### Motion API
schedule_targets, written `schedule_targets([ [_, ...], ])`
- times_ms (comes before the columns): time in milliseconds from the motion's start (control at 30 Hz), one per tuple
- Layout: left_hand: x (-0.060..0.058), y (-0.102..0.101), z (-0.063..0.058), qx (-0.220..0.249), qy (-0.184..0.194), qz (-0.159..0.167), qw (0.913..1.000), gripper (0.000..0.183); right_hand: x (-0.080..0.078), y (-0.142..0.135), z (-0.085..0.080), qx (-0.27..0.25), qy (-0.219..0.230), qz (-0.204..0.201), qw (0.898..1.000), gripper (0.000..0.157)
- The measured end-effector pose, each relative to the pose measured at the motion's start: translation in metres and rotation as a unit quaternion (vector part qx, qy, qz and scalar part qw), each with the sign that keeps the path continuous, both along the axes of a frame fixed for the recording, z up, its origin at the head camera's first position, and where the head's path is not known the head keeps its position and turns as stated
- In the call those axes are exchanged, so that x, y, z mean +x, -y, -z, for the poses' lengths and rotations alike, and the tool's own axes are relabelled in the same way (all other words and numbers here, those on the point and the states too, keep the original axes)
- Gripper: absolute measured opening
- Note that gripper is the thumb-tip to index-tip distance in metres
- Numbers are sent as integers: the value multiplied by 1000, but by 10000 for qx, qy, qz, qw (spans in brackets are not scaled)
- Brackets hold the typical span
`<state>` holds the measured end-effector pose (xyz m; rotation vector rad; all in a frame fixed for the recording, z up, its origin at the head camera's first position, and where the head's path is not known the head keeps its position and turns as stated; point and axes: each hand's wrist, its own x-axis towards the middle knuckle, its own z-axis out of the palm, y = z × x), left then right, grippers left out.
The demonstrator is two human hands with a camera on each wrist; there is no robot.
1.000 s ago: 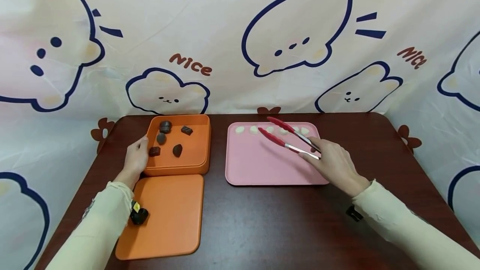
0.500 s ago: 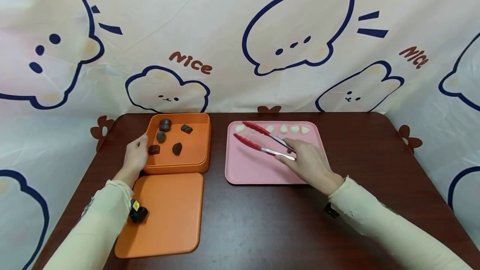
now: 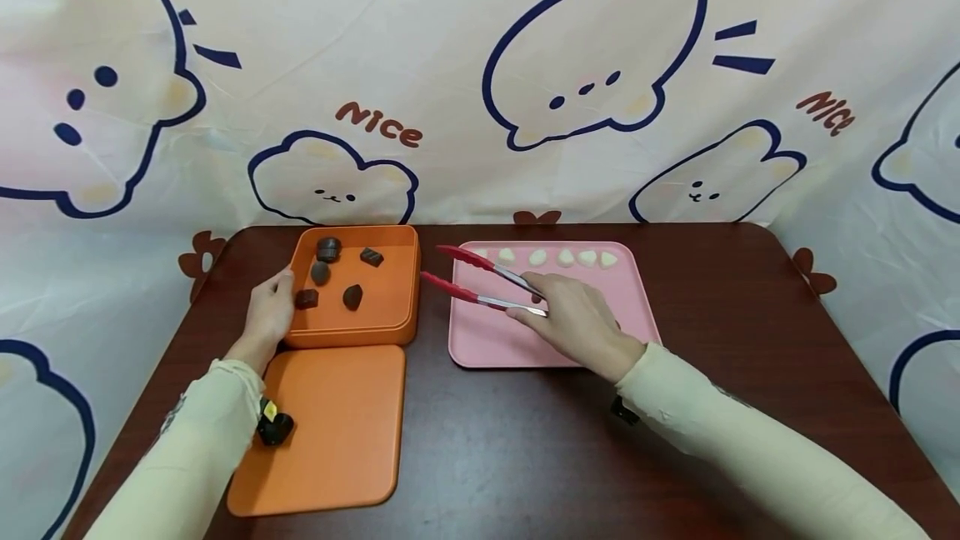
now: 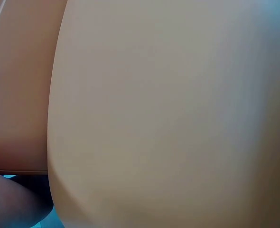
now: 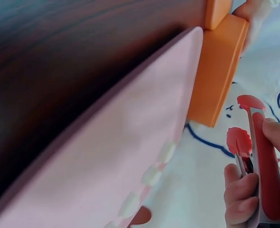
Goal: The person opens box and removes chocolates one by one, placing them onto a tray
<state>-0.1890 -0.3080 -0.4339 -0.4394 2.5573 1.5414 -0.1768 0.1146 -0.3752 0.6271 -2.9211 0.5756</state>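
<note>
In the lower left of the frame, an orange lid (image 3: 330, 432) is laid flat on the dark wooden table (image 3: 525, 457). At centre, red-tipped tongs (image 3: 459, 293) are gripped by the right hand (image 3: 573, 315), its fingers curled round the handles; the arms stand apart, with nothing seen between the tips. The tongs have been carried leftward across the pink tray (image 3: 487, 344) within the last second; the box's contents are judged nearer to reach. At left, the orange box (image 3: 352, 338) is held at its left wall by the left hand (image 3: 268, 313), fingers partly hidden. Dark chocolate-like pieces (image 3: 352, 297) are contained in it. White pieces (image 3: 566, 257) are lined along the tray's far edge, before a cartoon-printed backdrop (image 3: 450, 65).
</note>
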Motion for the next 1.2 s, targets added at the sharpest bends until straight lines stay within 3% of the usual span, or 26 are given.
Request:
schedule_targets([
  [200,0,-1,1,15,9,8,10000,64,-2,27,-8,62,-74,-260,9996,33],
  [433,-3,-1,0,-16,-19,-57,10000,64,-5,68,-16,163,27,-670,9976,32],
  [633,-3,-1,-1,-14,-21,-52,10000,63,-11,103,-26,698,303,-911,9929,43],
  [833,-4,0,1,-46,-53,-108,9999,64,-18,131,-33,1302,216,-1030,9859,39],
  [1200,-3,1,4,-180,-172,-163,9996,63,-20,154,-32,1942,-20,-1148,9742,37],
])
